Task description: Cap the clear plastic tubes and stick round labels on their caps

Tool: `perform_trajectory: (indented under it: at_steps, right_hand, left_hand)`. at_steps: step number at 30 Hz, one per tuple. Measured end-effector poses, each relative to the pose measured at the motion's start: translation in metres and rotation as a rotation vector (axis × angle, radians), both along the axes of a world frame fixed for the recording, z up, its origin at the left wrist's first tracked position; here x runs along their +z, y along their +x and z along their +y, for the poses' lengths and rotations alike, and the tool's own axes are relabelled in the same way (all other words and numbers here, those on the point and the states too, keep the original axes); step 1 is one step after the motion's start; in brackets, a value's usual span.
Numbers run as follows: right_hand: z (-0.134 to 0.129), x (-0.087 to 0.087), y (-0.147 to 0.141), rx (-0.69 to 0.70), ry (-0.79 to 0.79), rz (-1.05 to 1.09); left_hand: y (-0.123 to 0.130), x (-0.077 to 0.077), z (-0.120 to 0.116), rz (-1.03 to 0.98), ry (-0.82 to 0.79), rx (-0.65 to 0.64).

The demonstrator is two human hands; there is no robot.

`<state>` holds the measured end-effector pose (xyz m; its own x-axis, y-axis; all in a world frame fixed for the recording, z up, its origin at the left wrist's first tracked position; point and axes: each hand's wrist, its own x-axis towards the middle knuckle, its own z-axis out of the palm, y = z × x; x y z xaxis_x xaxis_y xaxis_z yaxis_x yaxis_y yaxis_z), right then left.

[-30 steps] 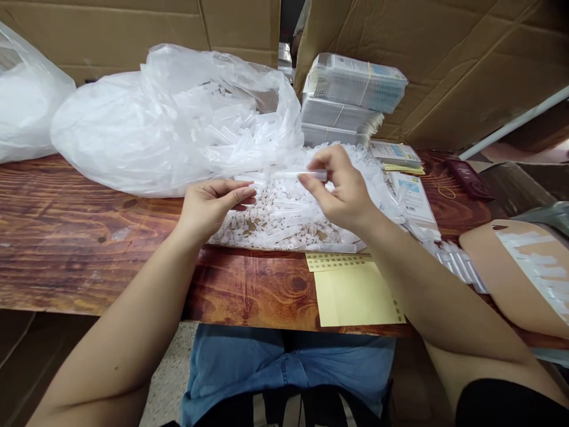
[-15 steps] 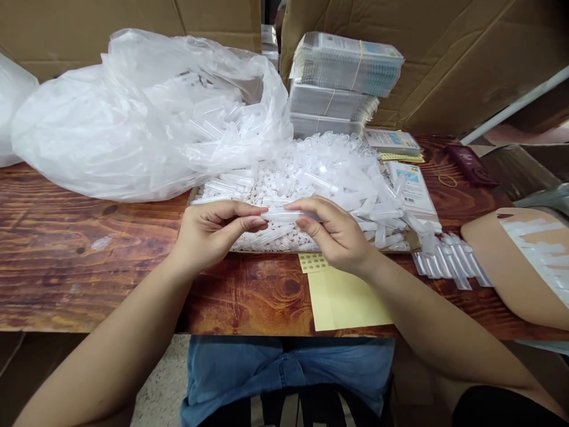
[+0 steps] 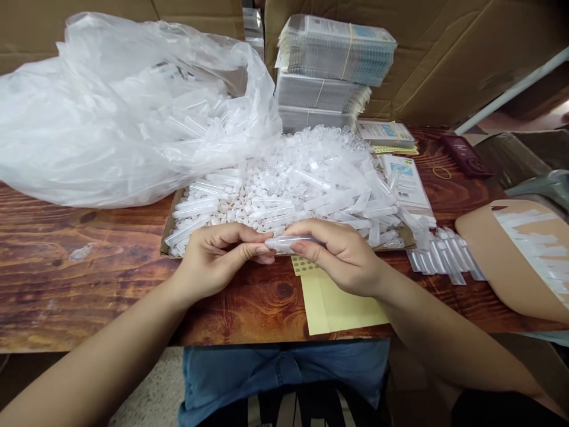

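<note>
One clear tube (image 3: 288, 239) lies level at the front edge of one cardboard tray (image 3: 167, 232) heaped with tubes and small white pieces, its ends clamped between the thumbs and fingers of the left hand (image 3: 216, 261) and right hand (image 3: 340, 258), while one plastic bag (image 3: 84, 124) holds more tubes beside three stacked bundles (image 3: 329, 53).

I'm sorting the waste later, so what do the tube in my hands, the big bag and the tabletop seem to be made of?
Tube: probably clear plastic, smooth, with a bright streak along it; glass isn't ruled out.
Big bag: thin plastic film, translucent and crinkled.
Tabletop: wood-look, semi-glossy, with grain and knots; solid or printed, I can't tell.
</note>
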<state>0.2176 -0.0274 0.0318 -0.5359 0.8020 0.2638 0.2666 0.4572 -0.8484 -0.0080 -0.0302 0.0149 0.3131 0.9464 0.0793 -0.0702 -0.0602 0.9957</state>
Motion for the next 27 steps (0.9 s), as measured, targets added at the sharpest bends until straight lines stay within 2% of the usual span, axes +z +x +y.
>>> perform_trajectory:
  at_steps: [4,7,10,12,14,17,21,24,27]
  right_hand:
    - [-0.002,-0.003,-0.005,-0.024,-0.237,0.169]
    - [-0.004,-0.008,-0.011,-0.025,-0.557,0.383]
    - [-0.003,-0.010,-0.017,0.053,-0.851,0.558]
    - [-0.004,-0.010,-0.022,0.117,-0.973,0.619]
    - [-0.006,-0.011,-0.029,0.132,-1.013,0.645]
    - [-0.011,-0.015,-0.041,0.011,-0.867,0.593]
    - [-0.015,-0.016,-0.048,-0.144,-0.507,0.339]
    - [-0.012,-0.004,-0.040,-0.089,-0.351,0.098]
    - [-0.001,0.011,-0.023,-0.029,-0.143,-0.148]
  left_hand:
    - [0.005,0.001,-0.004,-0.038,0.012,0.043]
    - [0.005,0.002,-0.005,-0.016,0.045,0.090]
    - [0.004,0.001,-0.006,0.024,0.112,0.130]
    - [0.004,0.000,-0.006,0.041,0.196,0.184]
    - [0.005,-0.001,-0.004,0.039,0.256,0.277]
    - [0.007,-0.004,0.001,-0.020,0.154,0.320]
    - [0.012,-0.005,0.005,-0.146,-0.056,0.176]
    - [0.016,0.000,0.003,-0.182,-0.080,0.154]
    - [0.016,0.007,0.005,-0.157,-0.161,0.198]
